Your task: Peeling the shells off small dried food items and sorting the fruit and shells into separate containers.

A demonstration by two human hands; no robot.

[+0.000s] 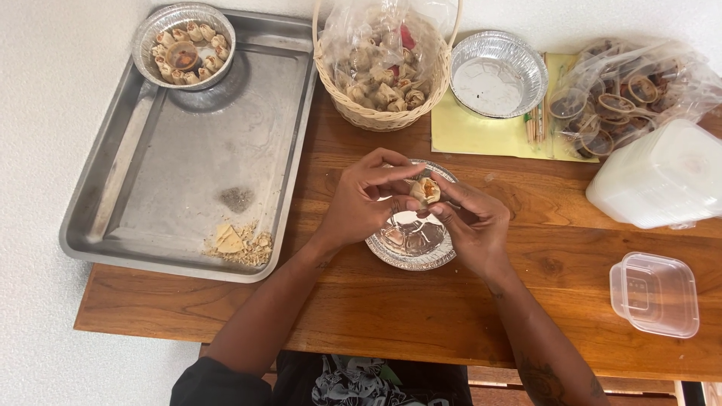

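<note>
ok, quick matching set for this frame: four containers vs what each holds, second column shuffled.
Things:
1. wicker basket
2. steel tray
3. foil dish at the tray's far corner
4. foil dish on the yellow sheet

Contents:
A. crumbs at the near edge
B. nothing, bare
C. clear bag of dumplings
D. ring of dumplings around a sauce cup

Pairs: 1-C, 2-A, 3-D, 4-B

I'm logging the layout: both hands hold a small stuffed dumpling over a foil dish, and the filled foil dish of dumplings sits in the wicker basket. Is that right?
Not quite. The filled foil dish sits in the far corner of the metal tray, not in the wicker basket; the basket holds a plastic bag of dumplings. The head view shows this. The left hand and right hand do hold a dumpling over an empty foil dish.
</note>
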